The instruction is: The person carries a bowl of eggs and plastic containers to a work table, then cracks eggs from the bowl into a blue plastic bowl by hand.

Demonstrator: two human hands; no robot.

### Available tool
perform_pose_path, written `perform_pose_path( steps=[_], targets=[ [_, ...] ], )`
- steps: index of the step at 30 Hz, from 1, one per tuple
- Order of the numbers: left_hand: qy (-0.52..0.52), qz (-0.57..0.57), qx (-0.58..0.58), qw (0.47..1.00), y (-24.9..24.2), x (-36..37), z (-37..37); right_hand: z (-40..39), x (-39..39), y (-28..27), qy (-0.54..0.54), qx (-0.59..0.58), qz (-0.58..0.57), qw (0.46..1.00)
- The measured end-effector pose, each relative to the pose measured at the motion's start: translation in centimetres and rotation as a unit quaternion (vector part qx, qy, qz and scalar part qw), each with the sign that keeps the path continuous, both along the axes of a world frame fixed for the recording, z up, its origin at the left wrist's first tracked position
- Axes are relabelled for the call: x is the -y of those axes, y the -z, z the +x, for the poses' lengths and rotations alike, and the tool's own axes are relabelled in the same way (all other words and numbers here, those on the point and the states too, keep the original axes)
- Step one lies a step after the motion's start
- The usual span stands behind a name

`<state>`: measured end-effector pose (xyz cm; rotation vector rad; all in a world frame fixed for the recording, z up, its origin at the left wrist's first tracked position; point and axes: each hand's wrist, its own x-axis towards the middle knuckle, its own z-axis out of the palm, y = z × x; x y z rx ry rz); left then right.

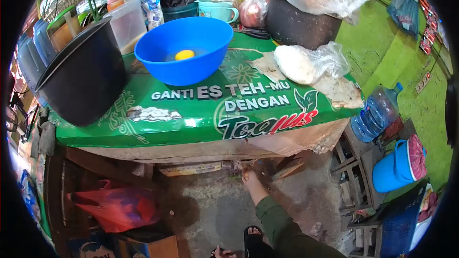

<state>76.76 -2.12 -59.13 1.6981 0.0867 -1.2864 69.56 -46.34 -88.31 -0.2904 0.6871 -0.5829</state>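
Observation:
My right hand [247, 176], at the end of a dark green sleeve, reaches down under the front edge of the table. Its fingers look closed beside a small crinkled, clear-looking thing [237, 165], too small and shaded to name. I do not make out my left hand; a bit of skin at the bottom edge looks like a foot. Above, on the green printed table cover [191, 134], a blue bowl [184, 71] holds a raw egg [184, 55] with its yolk whole. A plastic bag with something white [299, 64] lies to the bowl's right.
A black pot [83, 76] stands at the table's left edge, a dark pot [301, 24] with bagged food at the back right. Below hangs a red plastic bag [119, 205]. On the right are a water jug [375, 114], a blue bucket [394, 167] and wooden crates [351, 177].

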Motion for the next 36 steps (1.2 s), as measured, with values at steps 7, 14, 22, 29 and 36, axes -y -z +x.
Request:
perform_pose_path(
  steps=[7, 14, 22, 29, 36],
  targets=[
    [0.099, 0.004, 0.139, 0.985, 2.5, -2.7, 4.9, 2.2, 3.6, -5.6, 0.167, -0.19, 0.048, 0.966],
    [0.167, 0.006, 0.265, 0.95, -6.4, -3.6, 9.5, -4.2, -14.3, -11.1, 0.12, -0.122, 0.162, 0.972],
    [0.194, -0.034, 0.411, 0.89, -23.2, 1.8, 13.3, -13.6, -24.3, -35.9, -0.008, -0.018, 0.272, 0.962],
    [0.186, 0.003, 0.509, 0.84, -37.6, -1.2, 12.6, -9.4, -22.9, -61.8, -0.09, -0.092, 0.236, 0.963],
    [0.005, -0.068, 0.613, 0.787, -52.4, 5.0, 17.7, -5.6, -19.2, -75.5, -0.16, -0.149, -0.045, 0.975]
  ],
)
